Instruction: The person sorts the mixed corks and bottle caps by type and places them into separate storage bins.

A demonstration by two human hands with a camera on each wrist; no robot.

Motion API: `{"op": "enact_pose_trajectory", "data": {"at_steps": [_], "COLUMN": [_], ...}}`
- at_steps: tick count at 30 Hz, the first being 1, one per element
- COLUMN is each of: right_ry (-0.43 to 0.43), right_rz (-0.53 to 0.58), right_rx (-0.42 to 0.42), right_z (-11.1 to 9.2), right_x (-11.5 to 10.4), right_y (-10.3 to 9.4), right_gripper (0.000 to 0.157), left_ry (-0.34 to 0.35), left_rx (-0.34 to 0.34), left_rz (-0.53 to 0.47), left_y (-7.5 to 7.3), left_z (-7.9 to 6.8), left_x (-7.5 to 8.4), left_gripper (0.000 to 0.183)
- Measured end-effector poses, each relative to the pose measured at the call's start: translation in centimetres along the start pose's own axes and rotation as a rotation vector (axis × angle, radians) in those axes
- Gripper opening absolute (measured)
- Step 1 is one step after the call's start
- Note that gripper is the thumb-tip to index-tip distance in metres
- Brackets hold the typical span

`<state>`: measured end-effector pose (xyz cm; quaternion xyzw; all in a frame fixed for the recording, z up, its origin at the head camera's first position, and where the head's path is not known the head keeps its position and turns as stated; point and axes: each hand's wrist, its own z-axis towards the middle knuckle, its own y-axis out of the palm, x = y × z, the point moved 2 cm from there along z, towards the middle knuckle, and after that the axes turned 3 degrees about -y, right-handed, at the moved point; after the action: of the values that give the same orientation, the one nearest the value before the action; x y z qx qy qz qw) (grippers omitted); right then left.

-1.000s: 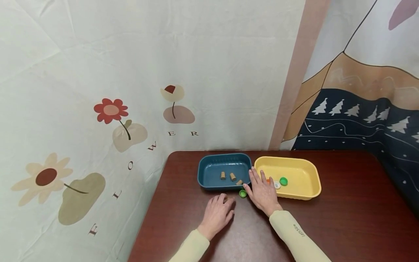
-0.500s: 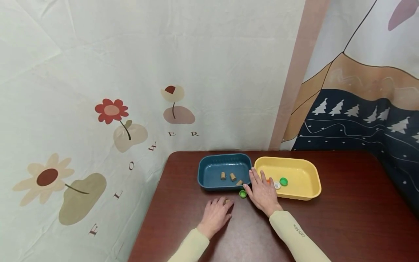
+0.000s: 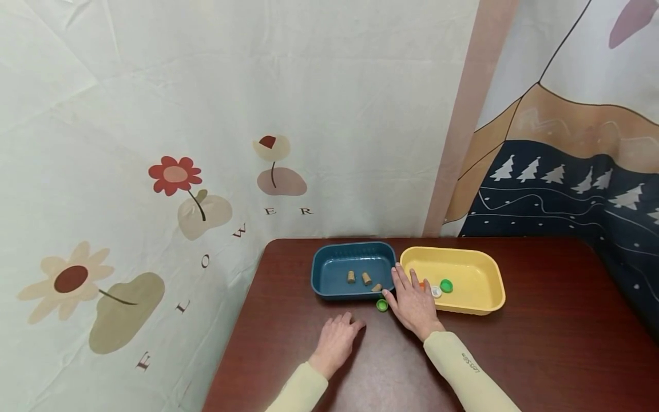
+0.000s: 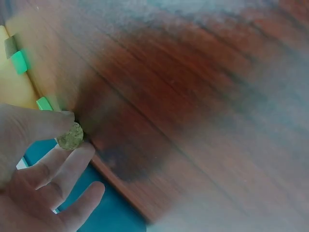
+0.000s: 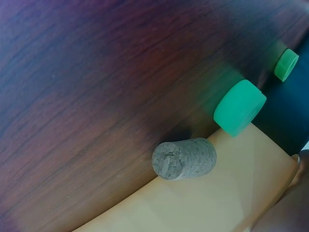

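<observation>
In the left wrist view, my left hand point(image 3: 336, 342) pinches a cork point(image 4: 71, 137) between thumb and finger, just in front of the blue tray point(image 3: 326, 270); the head view hides this cork. My right hand point(image 3: 412, 300) lies with straight fingers over the near left rim of the yellow tray point(image 3: 479, 279), its fingertips by the blue tray's edge. A green bottle cap point(image 3: 381, 305) lies on the table between the hands. The right wrist view shows another cork point(image 5: 183, 158) and a larger green cap point(image 5: 240, 107) beside the yellow tray's wall, which the right hand covers in the head view.
Several corks point(image 3: 366, 278) lie in the blue tray. The yellow tray contains a green cap point(image 3: 446, 285), a white cap point(image 3: 436, 291) and an orange one point(image 3: 422, 284), partly covered by fingers. Both trays stand side by side near the back of the brown table point(image 3: 540, 332).
My left hand has drawn back slightly toward me, and the cork at its fingertips has gone out of sight in the head view. The right hand stays where it was.
</observation>
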<state>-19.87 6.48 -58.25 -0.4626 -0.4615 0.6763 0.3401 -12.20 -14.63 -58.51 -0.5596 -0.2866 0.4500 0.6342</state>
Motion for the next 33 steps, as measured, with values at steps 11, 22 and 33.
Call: {"op": "enact_pose_trajectory", "data": {"at_steps": [11,22,33], "right_ry": [-0.001,-0.008,-0.019], "right_rz": [0.003,-0.008,-0.003], "right_rx": [-0.008,0.025,0.042], "right_z": [0.0,0.1,0.1], "right_x": [0.1,0.2,0.0], "right_y": [0.2,0.3,0.2], "right_gripper": [0.073,0.072,0.071], "left_ry": [-0.015,-0.078,-0.086], "left_rx": [0.050,0.276,0.428], "left_rz": [-0.049,-0.146,-0.232], "left_y": [-0.7,-3.4,-5.0], "left_z": [-0.7,0.1,2.4], "left_x": [-0.1,-1.5,-3.5], "left_gripper": [0.027,0.038,0.045]}}
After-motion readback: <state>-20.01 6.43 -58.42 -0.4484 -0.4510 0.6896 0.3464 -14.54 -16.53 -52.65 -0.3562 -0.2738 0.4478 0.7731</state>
